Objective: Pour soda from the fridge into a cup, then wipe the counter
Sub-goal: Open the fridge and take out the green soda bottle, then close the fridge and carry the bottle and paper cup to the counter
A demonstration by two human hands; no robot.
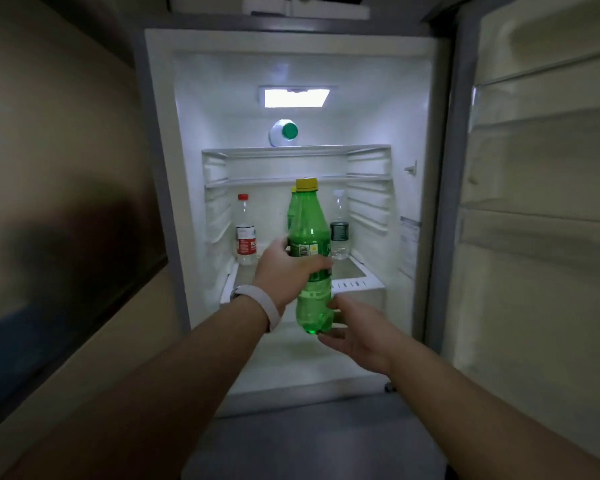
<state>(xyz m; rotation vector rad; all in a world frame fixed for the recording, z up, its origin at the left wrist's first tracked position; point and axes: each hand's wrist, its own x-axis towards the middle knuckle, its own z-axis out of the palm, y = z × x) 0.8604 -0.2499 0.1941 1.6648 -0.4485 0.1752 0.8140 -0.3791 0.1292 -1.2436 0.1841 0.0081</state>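
Observation:
A green soda bottle (pixel 309 237) with a yellow cap is held upright in front of the open fridge (pixel 194 98). My left hand (pixel 284 268) is wrapped around its middle, at the label. My right hand (pixel 357 330) is spread open just under and to the right of the bottle's base; I cannot tell whether the fingertips touch it. A second green bottle stands directly behind the held one, mostly hidden. No cup or cloth is in view.
Inside the fridge stand a red-capped water bottle (pixel 246 230) at the left and a clear bottle with a dark label (pixel 339 226) at the right. A white jug with a green cap (pixel 284 132) lies on the top shelf. The fridge door (pixel 541 202) hangs open at the right.

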